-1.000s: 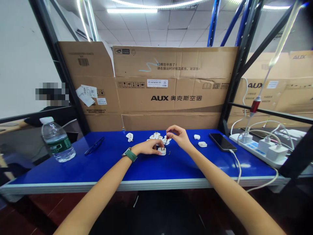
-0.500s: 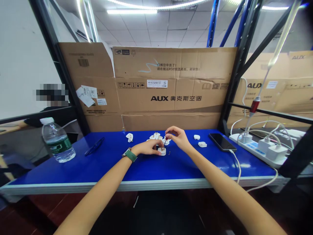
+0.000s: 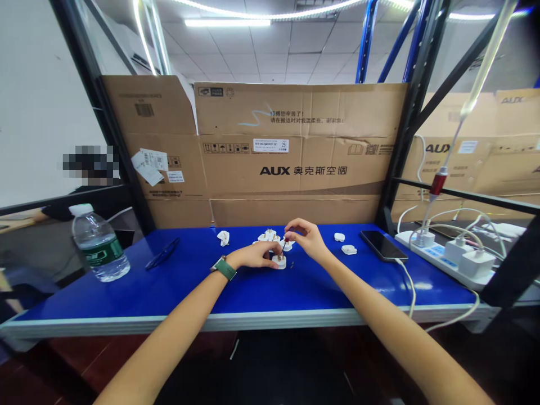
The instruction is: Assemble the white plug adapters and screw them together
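My left hand (image 3: 258, 255), with a green-strapped watch (image 3: 224, 268) at its wrist, grips a small white plug part (image 3: 279, 262) on the blue table. Brass-coloured metal pieces stand up from that part. In the pinched fingers of my right hand (image 3: 307, 236) is a small screwdriver (image 3: 286, 242) with a red handle, its shaft slanting down to the plug part. Just behind my hands lies a cluster of white plug parts (image 3: 268, 234), partly hidden by my fingers. Tiny metal bits (image 3: 292, 265) rest beside the held part.
One more white plug piece (image 3: 223, 238) lies left of the cluster, and two white covers (image 3: 348, 250) lie to the right. A phone (image 3: 383, 245) on a cable and a power strip (image 3: 447, 259) are farther right. Glasses (image 3: 162, 253) and a water bottle (image 3: 99, 243) stand left. Cardboard (image 3: 304, 191) closes the back.
Both hands keep their hold and place, the screwdriver still at the plug part. The whole view has shifted very slightly.
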{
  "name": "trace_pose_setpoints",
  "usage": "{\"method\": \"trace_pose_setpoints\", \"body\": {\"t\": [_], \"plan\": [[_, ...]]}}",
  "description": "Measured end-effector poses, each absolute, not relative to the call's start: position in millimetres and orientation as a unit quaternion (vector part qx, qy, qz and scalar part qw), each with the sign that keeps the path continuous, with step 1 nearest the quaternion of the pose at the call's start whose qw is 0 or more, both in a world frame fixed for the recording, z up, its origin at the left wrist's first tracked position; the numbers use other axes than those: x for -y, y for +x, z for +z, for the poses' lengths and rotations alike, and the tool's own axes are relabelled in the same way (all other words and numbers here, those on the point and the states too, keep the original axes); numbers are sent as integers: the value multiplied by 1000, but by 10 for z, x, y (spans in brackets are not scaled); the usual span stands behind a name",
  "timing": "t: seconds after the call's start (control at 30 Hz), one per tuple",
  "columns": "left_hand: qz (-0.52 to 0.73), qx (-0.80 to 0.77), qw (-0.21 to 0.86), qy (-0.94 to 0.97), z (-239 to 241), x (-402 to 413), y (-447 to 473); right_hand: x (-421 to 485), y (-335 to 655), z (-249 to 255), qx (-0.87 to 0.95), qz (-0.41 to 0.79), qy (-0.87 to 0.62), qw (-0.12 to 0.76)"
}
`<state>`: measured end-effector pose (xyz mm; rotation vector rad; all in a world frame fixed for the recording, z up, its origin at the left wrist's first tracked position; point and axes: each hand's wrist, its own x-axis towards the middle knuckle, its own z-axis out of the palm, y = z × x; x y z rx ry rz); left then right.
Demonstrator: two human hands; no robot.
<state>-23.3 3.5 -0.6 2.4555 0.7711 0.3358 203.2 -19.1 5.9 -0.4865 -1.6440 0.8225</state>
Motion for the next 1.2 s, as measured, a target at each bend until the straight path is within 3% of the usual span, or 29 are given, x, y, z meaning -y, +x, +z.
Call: {"method": "trace_pose_setpoints", "body": {"t": [1.2], "plan": [[124,-287,269,911,3,-26,-223,175,2034,45,703,365,-231,566]]}}
